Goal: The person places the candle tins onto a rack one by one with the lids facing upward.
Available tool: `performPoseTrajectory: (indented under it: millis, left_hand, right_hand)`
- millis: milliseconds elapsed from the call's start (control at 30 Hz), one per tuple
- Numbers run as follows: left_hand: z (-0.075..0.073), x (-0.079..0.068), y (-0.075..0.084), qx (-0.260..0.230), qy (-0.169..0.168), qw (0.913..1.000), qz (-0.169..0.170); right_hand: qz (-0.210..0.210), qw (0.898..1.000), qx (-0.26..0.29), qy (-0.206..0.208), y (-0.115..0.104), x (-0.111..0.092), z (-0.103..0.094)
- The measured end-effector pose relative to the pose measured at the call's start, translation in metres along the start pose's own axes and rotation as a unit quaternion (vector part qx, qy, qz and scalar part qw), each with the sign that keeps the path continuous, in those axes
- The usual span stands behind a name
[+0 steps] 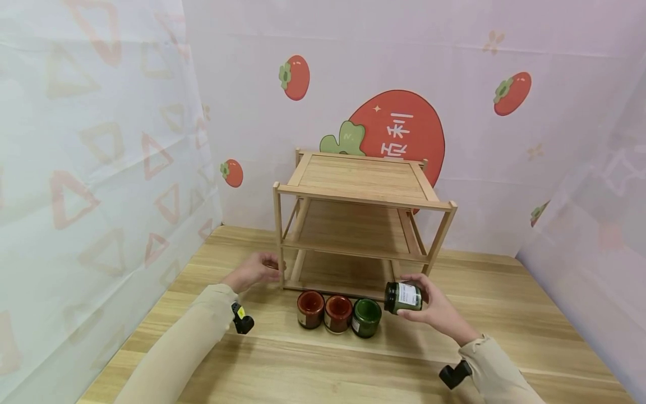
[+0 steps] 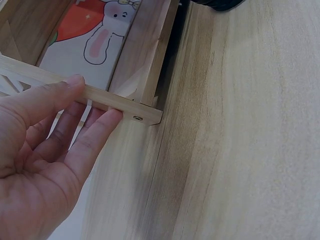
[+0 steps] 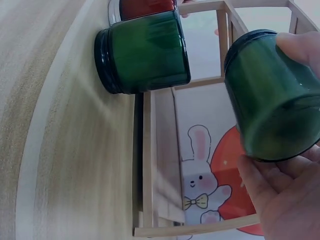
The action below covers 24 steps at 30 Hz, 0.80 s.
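My right hand (image 1: pixel 435 311) holds a green glass jar (image 1: pixel 407 295) by its sides, tipped over with its black lid pointing left and a white label showing. It is just above the table, in front of the shelf's right side. To its left, two red jars (image 1: pixel 310 306) and another green jar (image 1: pixel 367 317) stand in a row, lids down in the right wrist view. My left hand (image 1: pixel 256 270) pinches the front left leg (image 2: pixel 102 96) of a wooden shelf rack (image 1: pixel 363 174) near its foot, thumb on one side and fingers on the other.
The rack has three tiers and stands on the wood-grain table (image 1: pixel 303 365), close to the back wall. Printed cloth (image 1: pixel 242 101) with cartoon fruit hangs behind it, and more cloth (image 1: pixel 101 168) lines the left side.
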<state>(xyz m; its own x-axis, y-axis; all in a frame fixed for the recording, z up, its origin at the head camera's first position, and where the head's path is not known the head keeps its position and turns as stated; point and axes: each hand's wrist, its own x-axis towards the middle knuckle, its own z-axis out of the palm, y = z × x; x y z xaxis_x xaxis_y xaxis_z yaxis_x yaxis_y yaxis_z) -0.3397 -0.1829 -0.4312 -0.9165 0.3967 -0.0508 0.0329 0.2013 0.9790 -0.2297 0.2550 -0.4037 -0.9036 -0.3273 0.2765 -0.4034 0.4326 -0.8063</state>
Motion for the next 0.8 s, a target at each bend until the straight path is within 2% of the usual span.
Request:
performPoseTrajectory:
  millis: [100,400,600,800]
  left_hand:
    - [0.0,0.001,0.0,-0.004,-0.004,1.0,0.001]
    - [0.0,0.0,0.001,-0.009,-0.004,0.9999,-0.004]
    - [0.0,0.0,0.002,-0.008,-0.006,1.0,-0.002]
    - [-0.001,0.001,0.0,-0.012,-0.011,0.9999,0.002]
  right_hand:
    - [-0.01,1.0,0.008,0.0,-0.002,0.0,-0.001]
    - [-0.013,1.0,-0.028,0.005,0.003,0.0,-0.003]
    - [-0.02,0.999,-0.026,0.007,0.01,0.001,-0.002]
    - [-0.027,0.999,-0.028,0.014,0.007,0.001,-0.001]
